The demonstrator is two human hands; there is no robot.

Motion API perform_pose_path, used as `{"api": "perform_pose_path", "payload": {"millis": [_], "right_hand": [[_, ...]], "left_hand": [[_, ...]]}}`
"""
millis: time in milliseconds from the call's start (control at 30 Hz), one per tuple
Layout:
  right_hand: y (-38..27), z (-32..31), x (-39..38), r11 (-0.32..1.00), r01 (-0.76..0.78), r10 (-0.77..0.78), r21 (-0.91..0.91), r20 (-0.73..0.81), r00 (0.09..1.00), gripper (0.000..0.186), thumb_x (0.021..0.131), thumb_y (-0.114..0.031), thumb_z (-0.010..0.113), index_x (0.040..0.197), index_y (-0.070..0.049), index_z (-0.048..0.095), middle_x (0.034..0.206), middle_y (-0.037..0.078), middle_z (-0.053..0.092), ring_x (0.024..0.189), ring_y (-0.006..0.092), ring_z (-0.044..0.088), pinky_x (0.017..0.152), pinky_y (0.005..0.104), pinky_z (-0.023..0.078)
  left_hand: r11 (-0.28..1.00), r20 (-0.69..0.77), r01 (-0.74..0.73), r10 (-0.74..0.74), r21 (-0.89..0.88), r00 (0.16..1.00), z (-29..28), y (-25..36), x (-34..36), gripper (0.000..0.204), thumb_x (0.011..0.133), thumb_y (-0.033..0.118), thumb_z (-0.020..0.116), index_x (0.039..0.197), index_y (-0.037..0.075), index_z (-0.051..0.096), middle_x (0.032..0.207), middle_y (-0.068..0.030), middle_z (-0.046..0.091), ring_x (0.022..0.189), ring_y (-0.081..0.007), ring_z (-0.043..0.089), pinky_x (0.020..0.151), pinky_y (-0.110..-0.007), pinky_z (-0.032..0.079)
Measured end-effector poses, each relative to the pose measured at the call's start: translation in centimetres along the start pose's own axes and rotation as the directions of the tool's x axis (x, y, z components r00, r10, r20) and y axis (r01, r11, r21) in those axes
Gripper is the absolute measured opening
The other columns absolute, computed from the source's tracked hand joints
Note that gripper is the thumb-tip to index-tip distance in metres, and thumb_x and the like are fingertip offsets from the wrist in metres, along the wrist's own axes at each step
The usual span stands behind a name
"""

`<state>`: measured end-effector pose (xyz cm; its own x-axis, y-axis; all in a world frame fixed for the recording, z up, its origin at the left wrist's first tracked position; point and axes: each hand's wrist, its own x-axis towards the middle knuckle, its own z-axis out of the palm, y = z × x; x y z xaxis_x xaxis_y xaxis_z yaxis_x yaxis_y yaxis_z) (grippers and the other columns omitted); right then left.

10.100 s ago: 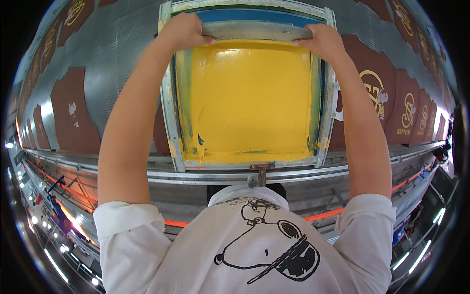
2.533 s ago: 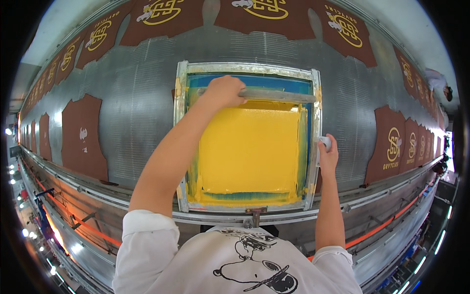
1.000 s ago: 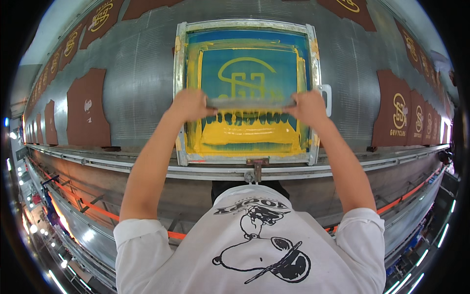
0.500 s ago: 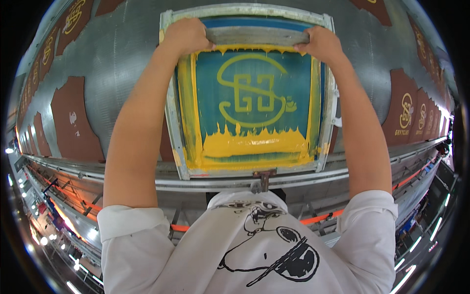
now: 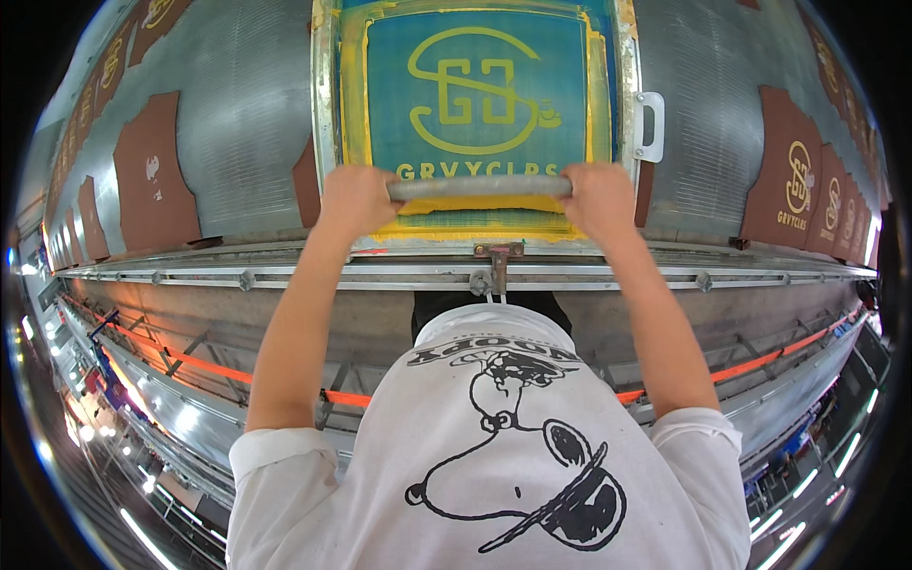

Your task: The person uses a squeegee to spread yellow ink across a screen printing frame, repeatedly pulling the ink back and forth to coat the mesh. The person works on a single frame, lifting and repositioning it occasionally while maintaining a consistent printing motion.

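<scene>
A long grey squeegee (image 5: pixel 480 187) lies crosswise over the near part of a screen-printing frame (image 5: pixel 327 95). My left hand (image 5: pixel 356 201) is closed around its left end, and my right hand (image 5: pixel 600 199) grips the right end. Beyond the squeegee, the blue-green mesh (image 5: pixel 389 85) shows a yellowish emblem with lettering, partly covered by the squeegee at its lower edge. Thick yellow ink (image 5: pixel 484 203) is gathered just on the near side of the squeegee. More ink streaks the mesh borders. The frame's far edge is out of view.
A metal handle (image 5: pixel 650 126) sticks out from the frame's right side. Brown fabric pieces (image 5: pixel 160 171) lie on the long grey table (image 5: pixel 242 123) at both sides, some printed in yellow. A metal rail (image 5: pixel 380 277) with a small rusty bracket (image 5: pixel 499 251) runs along the near edge.
Both hands have drawn the squeegee from the frame's far end toward me. The mesh behind it is wiped, revealing the lettering, and the ink is now collected near the front.
</scene>
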<state>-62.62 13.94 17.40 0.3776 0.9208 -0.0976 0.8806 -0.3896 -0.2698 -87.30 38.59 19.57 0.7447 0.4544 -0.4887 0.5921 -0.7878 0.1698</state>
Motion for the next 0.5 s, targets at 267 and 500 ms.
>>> {"api": "perform_pose_path", "payload": {"millis": [267,500], "right_hand": [[-0.6,-1.4,-0.5,0.999,-0.036,0.043,-0.033,0.224,0.974,0.027,0.074,-0.033,0.083,0.081,-0.009,0.072,0.072,0.011,0.069,0.072,0.0309,0.069,0.075,0.0425,0.048],[3.1,-6.5,13.2,0.978,-0.11,0.149,-0.177,0.225,0.963,0.044,0.073,-0.049,0.081,0.083,-0.007,0.074,0.077,0.013,0.072,0.078,0.0321,0.072,0.072,0.0446,0.056]], "left_hand": [[0.997,0.136,0.016,-0.006,-0.074,0.991,-0.3,-0.7,-0.6,0.045,0.075,0.048,0.083,0.1,0.011,0.08,0.081,-0.0157,0.074,0.08,-0.0349,0.071,0.076,-0.044,0.056],[0.998,0.078,-0.03,0.034,-0.052,0.996,-9.1,-3.0,11.2,0.05,0.077,0.052,0.08,0.091,0.005,0.078,0.087,-0.0174,0.074,0.084,-0.0344,0.071,0.078,-0.044,0.056]]}}
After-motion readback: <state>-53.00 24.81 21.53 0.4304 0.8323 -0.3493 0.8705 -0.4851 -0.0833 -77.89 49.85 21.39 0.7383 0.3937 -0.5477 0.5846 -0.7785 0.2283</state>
